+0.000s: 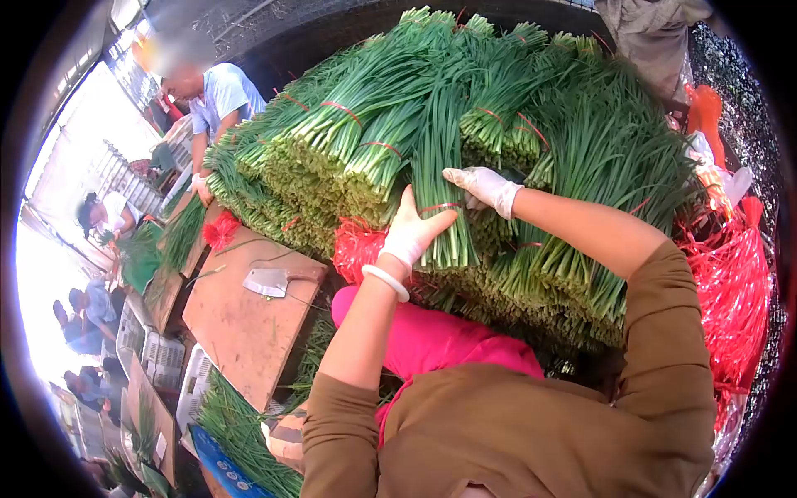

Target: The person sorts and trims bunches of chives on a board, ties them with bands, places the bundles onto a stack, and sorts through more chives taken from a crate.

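Observation:
A bundle of garlic chives [437,158], tied with a red strip near its pale cut ends, lies in front of me at the edge of a big pile. My left hand [413,228], in a thin white glove, grips its lower left side, thumb across the stems by the tie. From the other side my gloved right hand [486,189] clasps the same bundle a little higher; some of its fingers are hidden. Behind and around both hands rises the pile of tied chive bundles [315,174], cut ends mostly facing me.
To the left, a cleaver [278,280] rests on a wooden board [237,324]. Red plastic strips [735,290] hang at the right, and more red strips [359,247] sit by my left wrist. Loose chives [241,423] lie lower left. A co-worker [224,95] stands beyond the pile.

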`<state>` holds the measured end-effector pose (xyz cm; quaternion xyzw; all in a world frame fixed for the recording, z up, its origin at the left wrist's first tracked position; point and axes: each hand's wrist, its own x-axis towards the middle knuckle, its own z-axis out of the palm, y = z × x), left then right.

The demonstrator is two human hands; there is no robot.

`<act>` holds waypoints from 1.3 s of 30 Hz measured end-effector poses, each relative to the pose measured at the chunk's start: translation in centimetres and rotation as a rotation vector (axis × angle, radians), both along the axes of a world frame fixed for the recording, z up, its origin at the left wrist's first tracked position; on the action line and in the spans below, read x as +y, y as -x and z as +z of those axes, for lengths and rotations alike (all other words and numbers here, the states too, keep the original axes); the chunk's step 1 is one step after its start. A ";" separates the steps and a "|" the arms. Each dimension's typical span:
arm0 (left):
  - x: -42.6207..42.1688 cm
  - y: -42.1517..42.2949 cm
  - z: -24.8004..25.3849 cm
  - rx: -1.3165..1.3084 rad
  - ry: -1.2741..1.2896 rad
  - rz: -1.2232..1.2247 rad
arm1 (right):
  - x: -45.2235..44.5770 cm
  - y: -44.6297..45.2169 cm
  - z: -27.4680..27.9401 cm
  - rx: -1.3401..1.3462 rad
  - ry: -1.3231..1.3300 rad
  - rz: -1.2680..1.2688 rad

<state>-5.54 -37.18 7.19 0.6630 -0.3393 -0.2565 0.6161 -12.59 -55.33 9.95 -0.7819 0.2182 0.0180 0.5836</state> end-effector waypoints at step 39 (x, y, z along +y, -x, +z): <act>-6.2 11.5 4.7 -1.122 -0.420 -0.275 | -0.7 14.1 13.6 -0.411 1.241 0.201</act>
